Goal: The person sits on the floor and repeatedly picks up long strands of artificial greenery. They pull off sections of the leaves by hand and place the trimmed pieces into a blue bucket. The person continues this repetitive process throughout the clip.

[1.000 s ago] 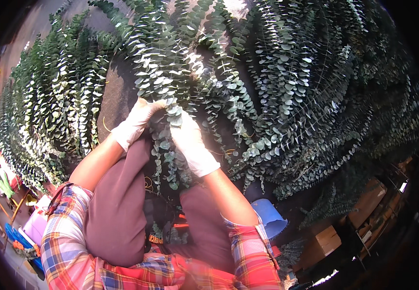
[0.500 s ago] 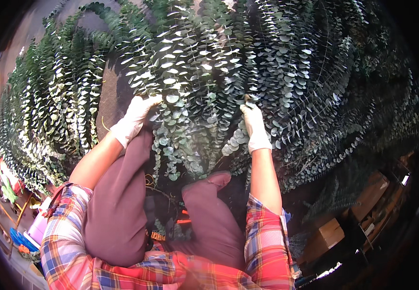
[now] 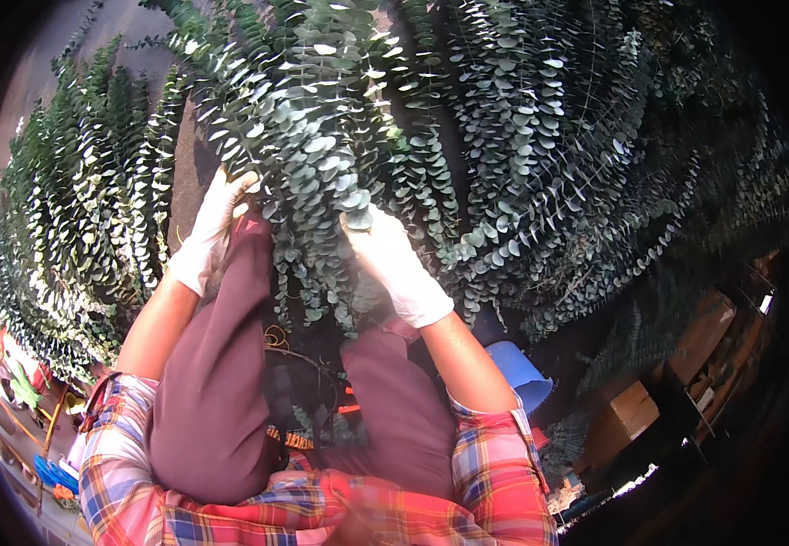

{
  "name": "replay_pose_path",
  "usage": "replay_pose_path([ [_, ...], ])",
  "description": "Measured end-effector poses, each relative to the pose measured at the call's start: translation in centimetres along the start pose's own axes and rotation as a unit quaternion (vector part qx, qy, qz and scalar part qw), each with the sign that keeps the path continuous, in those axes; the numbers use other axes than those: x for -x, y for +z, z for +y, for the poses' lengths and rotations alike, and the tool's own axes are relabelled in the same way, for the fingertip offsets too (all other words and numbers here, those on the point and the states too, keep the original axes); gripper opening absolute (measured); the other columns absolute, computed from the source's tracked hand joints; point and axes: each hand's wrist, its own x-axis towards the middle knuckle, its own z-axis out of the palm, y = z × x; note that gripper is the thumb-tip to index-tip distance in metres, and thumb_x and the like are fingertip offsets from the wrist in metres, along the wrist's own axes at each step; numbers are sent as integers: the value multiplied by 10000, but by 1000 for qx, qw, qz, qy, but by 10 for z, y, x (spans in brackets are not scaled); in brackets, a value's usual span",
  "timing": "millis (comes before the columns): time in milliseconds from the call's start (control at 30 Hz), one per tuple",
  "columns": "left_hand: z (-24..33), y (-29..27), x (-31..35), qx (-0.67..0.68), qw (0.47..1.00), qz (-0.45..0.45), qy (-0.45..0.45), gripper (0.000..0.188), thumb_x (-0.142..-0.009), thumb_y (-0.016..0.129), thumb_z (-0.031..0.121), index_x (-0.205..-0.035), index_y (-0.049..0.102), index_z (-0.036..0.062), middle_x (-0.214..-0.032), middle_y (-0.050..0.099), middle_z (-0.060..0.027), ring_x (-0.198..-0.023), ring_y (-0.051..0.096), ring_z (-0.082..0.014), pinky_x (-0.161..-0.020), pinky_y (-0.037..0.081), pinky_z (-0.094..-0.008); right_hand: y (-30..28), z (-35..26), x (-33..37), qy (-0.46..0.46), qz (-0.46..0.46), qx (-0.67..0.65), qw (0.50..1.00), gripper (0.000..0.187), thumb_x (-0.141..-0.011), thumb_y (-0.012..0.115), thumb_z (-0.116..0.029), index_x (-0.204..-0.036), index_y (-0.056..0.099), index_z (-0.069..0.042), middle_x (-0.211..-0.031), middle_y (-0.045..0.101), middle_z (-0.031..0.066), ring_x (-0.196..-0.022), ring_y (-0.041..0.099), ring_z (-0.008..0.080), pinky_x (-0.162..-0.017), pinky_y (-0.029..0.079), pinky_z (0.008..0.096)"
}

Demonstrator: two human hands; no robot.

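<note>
Long eucalyptus branches (image 3: 308, 146) with round grey-green leaves spread before me, their lower ends hanging between my knees. My left hand (image 3: 215, 218), in a white glove, is closed at the left edge of the middle bunch, fingers curled on branches partly hidden by leaves. Closer to the centre, my right hand (image 3: 390, 264), gloved too, has its fingers wrapped on the same bunch from the right. Leaves cover its fingertips.
More eucalyptus (image 3: 94, 218) lies to the left, and another thick mass (image 3: 549, 182) to the right. A blue plastic container (image 3: 519, 371) stands by my right forearm. Cardboard boxes (image 3: 634, 409) sit at lower right; a yellow loop (image 3: 276, 337) lies between my legs.
My right hand has swept left toward the middle, bringing leafy branches together. My left hand has shifted slightly left. The blue container has come into view beside my right arm.
</note>
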Motion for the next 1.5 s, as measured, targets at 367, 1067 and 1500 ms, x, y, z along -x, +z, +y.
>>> replay_pose_path([
  [367, 52, 65, 37, -242, 929, 23, 278, 825, -803, 656, 155, -1422, 113, 101, -1466, 131, -92, -1321, 208, -203, -1072, 182, -327, -23, 0, -6, 12, -34, 10, 999, 364, -892, 482, -361, -903, 578, -10, -720, 589, 86, -643, 515, 179, -641, 417, 301],
  [1067, 29, 72, 24, -498, 845, -78, 177, 703, -759, 649, 440, -1303, 389, 79, -957, 633, -128, -805, 624, -234, -720, 486, -322, -35, 85, -56, 178, 8, -110, 978, 327, -874, 515, -242, -1130, 582, -51, -956, 639, 75, -791, 579, 120, -675, 427, 241],
  [1500, 41, 57, 19, -104, 984, -107, 97, 368, -829, 631, 158, -1161, 547, 25, -808, 561, 40, -635, 441, -14, -568, 345, -162, -74, 39, -10, 74, 41, -151, 985, 323, -911, 493, -291, -1101, 604, -55, -902, 671, 25, -558, 460, 12, -541, 369, 146],
])
